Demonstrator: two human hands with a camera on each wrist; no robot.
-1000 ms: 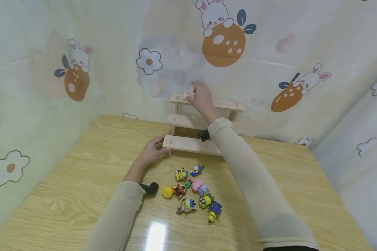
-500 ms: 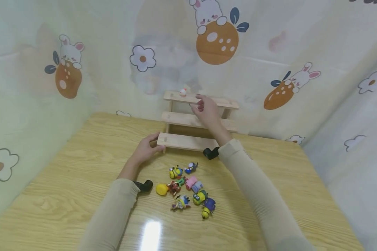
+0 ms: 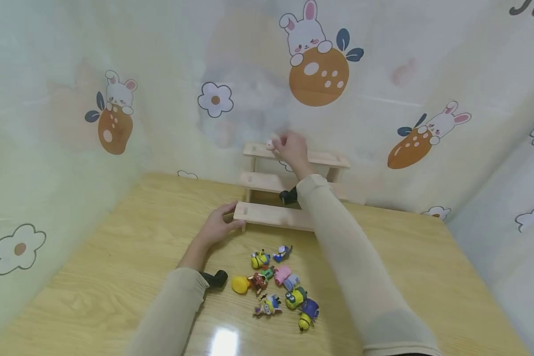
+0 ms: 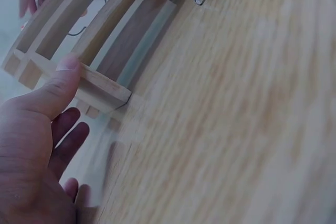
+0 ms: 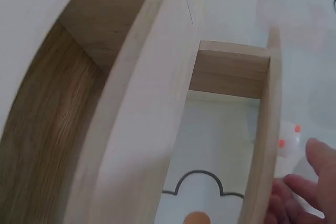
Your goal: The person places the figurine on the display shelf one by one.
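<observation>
My left hand [image 3: 215, 227] holds the left end of the lowest step of a three-tier wooden display shelf [image 3: 271, 213]. Its thumb lies against the wood in the left wrist view, with the other fingers loosely bent beside the end. At the left part of the top tier is a small white figurine [image 3: 270, 145] with red-orange spots. My right hand [image 3: 292, 148] is right beside it, fingertips close to it. The right wrist view shows a slight gap between the figurine [image 5: 290, 139] and the nearest fingertip; contact elsewhere is hidden.
Several toy figures lie on the wooden table [image 3: 93, 277] before the shelf, among them a yellow minion [image 3: 260, 259], a pink figure [image 3: 282, 275] and a purple-clad minion [image 3: 309, 312]. A patterned curtain [image 3: 169, 74] hangs close behind the shelf.
My right hand drew back from the white figurine to the right and down, then came back beside it. My left hand stays at the shelf's end. The head view has shifted slightly.
</observation>
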